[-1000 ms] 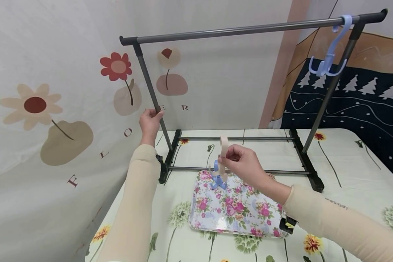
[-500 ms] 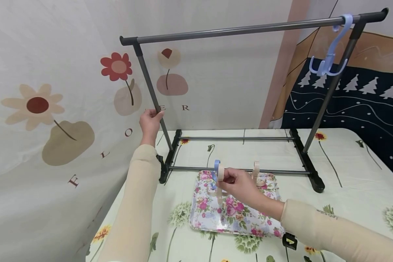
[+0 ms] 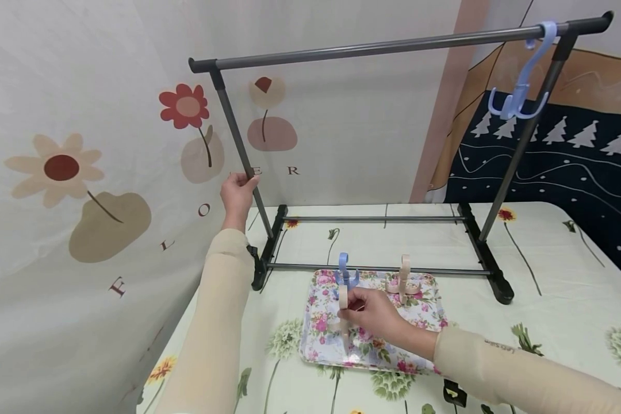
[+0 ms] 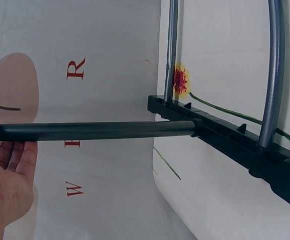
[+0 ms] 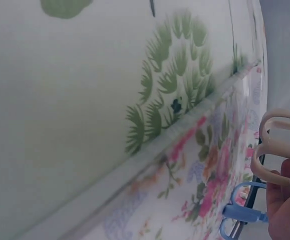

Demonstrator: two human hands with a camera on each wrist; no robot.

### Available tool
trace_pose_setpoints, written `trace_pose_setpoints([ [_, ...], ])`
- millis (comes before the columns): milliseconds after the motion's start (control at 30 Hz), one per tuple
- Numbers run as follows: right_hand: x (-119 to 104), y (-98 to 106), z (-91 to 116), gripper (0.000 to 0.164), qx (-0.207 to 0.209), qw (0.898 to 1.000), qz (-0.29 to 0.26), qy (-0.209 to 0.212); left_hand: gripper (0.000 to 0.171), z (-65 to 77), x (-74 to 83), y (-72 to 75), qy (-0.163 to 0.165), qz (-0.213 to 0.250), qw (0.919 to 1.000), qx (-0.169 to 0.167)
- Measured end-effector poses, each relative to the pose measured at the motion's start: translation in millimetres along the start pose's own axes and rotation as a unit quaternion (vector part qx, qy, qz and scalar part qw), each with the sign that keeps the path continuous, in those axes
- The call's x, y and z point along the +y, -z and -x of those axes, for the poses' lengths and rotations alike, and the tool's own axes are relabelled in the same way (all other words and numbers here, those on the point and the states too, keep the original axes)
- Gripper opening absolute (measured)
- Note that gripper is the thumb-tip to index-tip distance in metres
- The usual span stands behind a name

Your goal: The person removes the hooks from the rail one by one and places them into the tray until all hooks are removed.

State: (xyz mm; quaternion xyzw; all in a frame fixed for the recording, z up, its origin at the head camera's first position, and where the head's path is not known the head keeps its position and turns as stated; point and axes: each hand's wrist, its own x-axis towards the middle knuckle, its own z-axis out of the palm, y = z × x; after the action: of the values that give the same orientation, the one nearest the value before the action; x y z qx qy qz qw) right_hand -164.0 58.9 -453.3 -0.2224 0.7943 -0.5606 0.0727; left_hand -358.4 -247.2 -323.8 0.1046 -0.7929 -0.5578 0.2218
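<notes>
My left hand (image 3: 236, 195) grips the left upright (image 4: 94, 131) of a dark metal rack, its thumb over the tube in the left wrist view. Between thumb and fingers of my right hand (image 3: 375, 316) is the upper part of a beige multi-prong hook (image 5: 282, 149), its prongs hanging low over a floral tray (image 3: 315, 310). Just beyond it on the tray is a blue hook (image 3: 344, 267) of the same shape. Another beige hook (image 3: 405, 282) lies on the tray, right of the blue one. From the top rail's right end hangs a second blue hook (image 3: 520, 86).
The rack's top rail (image 3: 383, 48) spans above the table behind the tray. Black feet (image 3: 486, 256) joined by two low bars (image 3: 372, 219) rest on the flowered tablecloth (image 3: 559, 322). A printed curtain (image 3: 341, 132) hangs behind, with a dark tree-patterned cloth (image 3: 559, 167) at right.
My right hand has brought the beige hook down and nearer to me, past the blue hook. The beige hook at the tray's right has come into view. My left hand has stayed on the upright.
</notes>
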Motion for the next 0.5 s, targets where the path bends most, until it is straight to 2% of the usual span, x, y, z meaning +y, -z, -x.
trace_pose_setpoints([
  [500,10.9,-11.1,-4.6,0.009,0.007,1.000,-0.001,-0.005,0.028,-0.8,-1.1,-1.8,-0.002,0.000,1.0000,0.002],
])
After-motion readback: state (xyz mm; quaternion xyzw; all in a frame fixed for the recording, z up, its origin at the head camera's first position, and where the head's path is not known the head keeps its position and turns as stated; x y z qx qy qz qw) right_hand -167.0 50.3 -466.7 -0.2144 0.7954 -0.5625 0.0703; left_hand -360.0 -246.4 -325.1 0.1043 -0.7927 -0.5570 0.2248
